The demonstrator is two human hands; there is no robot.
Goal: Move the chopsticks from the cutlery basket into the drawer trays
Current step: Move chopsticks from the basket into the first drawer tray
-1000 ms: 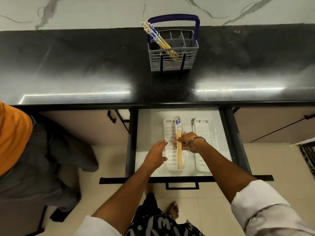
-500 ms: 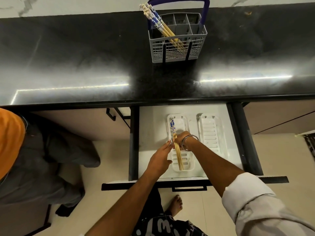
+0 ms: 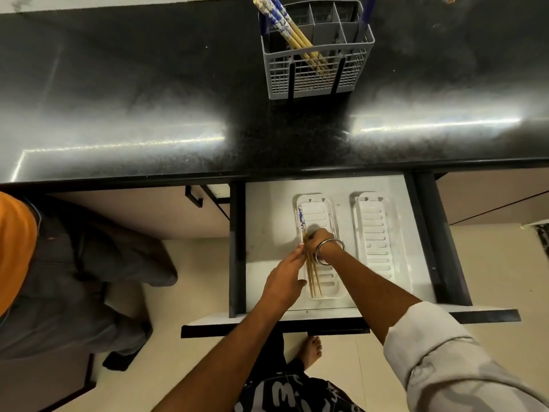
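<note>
Two white slotted trays lie in the open drawer [image 3: 267, 209]: the left tray [image 3: 319, 209] and the right tray [image 3: 375, 230]. A small bundle of wooden chopsticks with blue-and-white tops [image 3: 312, 275] lies along the left tray's left side. My right hand [image 3: 319, 240], with a metal bangle at the wrist, grips the bundle near its middle. My left hand [image 3: 285, 278] touches the bundle from the left with straight fingers. Several more chopsticks [image 3: 292, 31] lean in the grey cutlery basket [image 3: 316, 75] on the black counter.
The black counter [image 3: 148, 99] overhangs the drawer's back. A person in an orange top and grey trousers [image 3: 59, 263] is close at the left. My bare foot [image 3: 312, 350] is on the floor under the drawer front. Cabinet fronts flank the drawer.
The bundle has shifted from the middle of the left tray to its left side and sunk lower. My left hand has closed in from the tray's edge to touch the chopsticks.
</note>
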